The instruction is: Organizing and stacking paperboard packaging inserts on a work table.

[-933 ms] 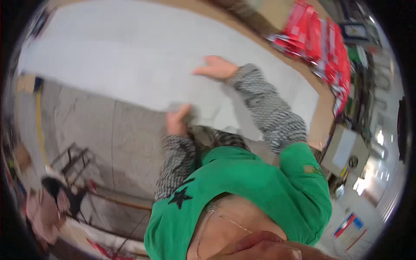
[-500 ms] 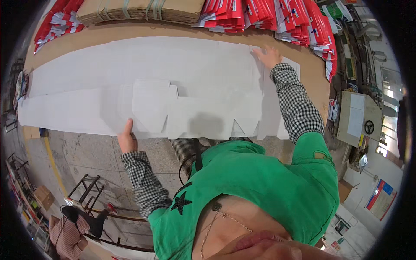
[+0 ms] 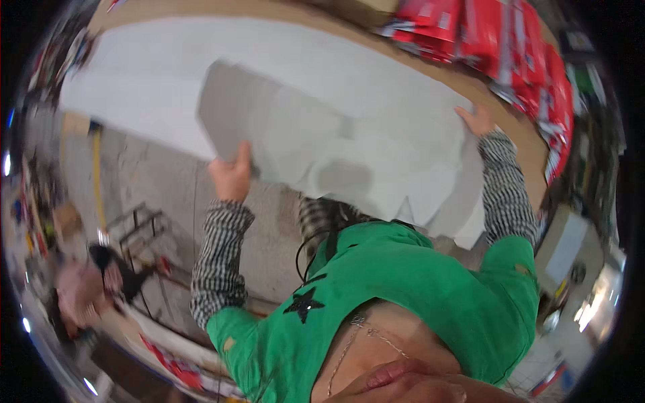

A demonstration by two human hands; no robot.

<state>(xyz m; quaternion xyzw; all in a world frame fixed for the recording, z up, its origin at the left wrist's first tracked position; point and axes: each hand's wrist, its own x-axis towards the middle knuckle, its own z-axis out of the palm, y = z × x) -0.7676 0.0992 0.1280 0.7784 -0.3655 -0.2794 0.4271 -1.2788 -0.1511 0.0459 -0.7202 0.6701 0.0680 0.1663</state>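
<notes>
A white cardboard blank (image 3: 396, 148) with a cut, notched near edge lies between my hands, its left end shaded and seemingly raised off the white sheets (image 3: 141, 74) below. My left hand (image 3: 232, 176) is at the blank's near left edge, thumb up on top and fingers closed around the edge, partly hidden. At the far right edge my right hand (image 3: 478, 122) grips the same blank, thumb pointing left over it. Motion blur softens the hands and the cut outlines.
Brown cardboard (image 3: 295, 13) covers the table under the sheets. Bundles of red and white packages (image 3: 497, 47) line the far right. A metal frame (image 3: 141, 228) stands on the floor at left, near another person (image 3: 84, 289). A beige machine box (image 3: 571, 252) is at right.
The view has turned, so the table slants down to the right. The blank between my hands has shifted against the sheets below, and its left end now looks raised and shaded.
</notes>
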